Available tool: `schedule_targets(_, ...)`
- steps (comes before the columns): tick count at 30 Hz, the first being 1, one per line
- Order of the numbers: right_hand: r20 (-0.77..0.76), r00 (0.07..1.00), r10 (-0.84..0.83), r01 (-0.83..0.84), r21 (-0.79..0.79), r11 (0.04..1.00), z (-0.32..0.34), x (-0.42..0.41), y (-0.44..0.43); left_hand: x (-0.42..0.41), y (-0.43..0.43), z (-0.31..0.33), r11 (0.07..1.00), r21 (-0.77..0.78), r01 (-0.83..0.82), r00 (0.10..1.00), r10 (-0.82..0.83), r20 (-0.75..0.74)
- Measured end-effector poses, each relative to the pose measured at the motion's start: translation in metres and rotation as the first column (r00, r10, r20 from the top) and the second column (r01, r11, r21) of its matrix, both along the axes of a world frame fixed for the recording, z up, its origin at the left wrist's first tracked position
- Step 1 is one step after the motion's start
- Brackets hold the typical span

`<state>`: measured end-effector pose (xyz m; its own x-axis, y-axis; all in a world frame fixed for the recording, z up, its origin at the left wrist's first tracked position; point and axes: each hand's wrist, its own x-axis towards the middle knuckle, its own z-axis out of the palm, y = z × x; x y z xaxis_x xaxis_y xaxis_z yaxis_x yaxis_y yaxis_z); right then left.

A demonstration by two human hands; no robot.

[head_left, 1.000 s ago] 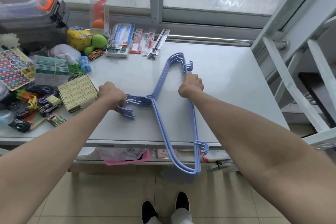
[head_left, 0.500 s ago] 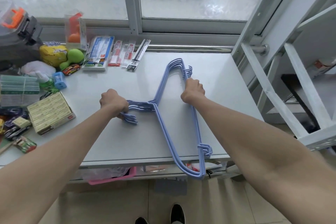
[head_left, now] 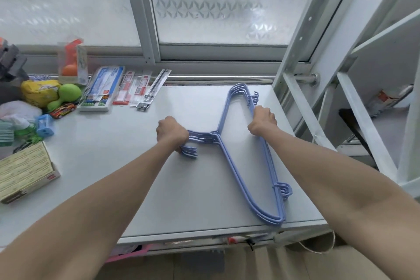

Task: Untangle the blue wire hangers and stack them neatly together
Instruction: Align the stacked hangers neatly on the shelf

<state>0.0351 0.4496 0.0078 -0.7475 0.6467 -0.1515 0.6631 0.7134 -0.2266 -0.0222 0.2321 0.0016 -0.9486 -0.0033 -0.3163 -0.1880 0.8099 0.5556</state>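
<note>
Lying flat on the table (head_left: 109, 166), the blue wire hangers (head_left: 231, 166) run near-to-far, hooks leftward; left hand (head_left: 171, 133) fists the hooks, right hand (head_left: 262, 119) seemingly clasps the far-side wires

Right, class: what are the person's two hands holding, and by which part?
Both grip the blue hangers: the left hand at the hooks, the right hand on the long straight bar.

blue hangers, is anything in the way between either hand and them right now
Nothing visible. The left hand is already closed on the hook ends of the blue hangers, and the right hand grips their long bar. The clutter sits well off to the left.
</note>
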Motion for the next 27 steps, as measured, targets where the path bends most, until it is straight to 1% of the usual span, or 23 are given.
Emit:
schedule_targets(5, -0.011, 0.999, -0.037, 0.037, 0.004, 0.999, 0.001, 0.003, 0.035, -0.003, 0.038, 0.001, 0.999, 0.025, 0.028, 0.999, -0.028, 0.014)
schedule_targets(9, -0.011, 0.998, -0.068, 0.068, -0.007, 0.998, 0.001, 0.001, 0.054, -0.002, 0.060, 0.006, 0.999, 0.006, 0.045, 0.998, -0.045, 0.034)
schedule_targets(13, -0.001, 0.997, -0.075, 0.075, -0.001, 0.997, 0.001, -0.002, 0.068, 0.000, 0.074, 0.007, 0.999, -0.009, 0.051, 0.999, -0.051, -0.015)
schedule_targets(16, 0.002, 0.997, -0.082, 0.082, -0.001, 0.997, 0.000, 0.000, 0.071, 0.000, 0.078, 0.005, 0.999, 0.000, 0.051, 0.999, -0.051, 0.005)
schedule_targets(19, -0.008, 0.997, -0.078, 0.078, -0.030, 0.997, 0.003, 0.003, 0.068, 0.001, 0.080, 0.011, 0.999, -0.012, 0.053, 0.997, -0.052, 0.058)
schedule_targets(21, -0.024, 0.996, -0.082, 0.080, -0.054, 0.995, 0.006, 0.005, 0.065, 0.004, 0.079, 0.018, 0.996, -0.036, 0.087, 0.991, -0.083, 0.110)
schedule_targets(26, -0.027, 0.995, -0.098, 0.097, -0.056, 0.994, 0.010, 0.012, 0.059, 0.003, 0.075, 0.020, 0.963, -0.179, 0.201, 0.958, -0.154, 0.243)
schedule_targets(27, -0.017, 0.994, -0.109, 0.108, -0.046, 0.993, 0.010, 0.014, 0.059, 0.002, 0.075, 0.018, 0.964, -0.175, 0.199, 0.956, -0.151, 0.252)
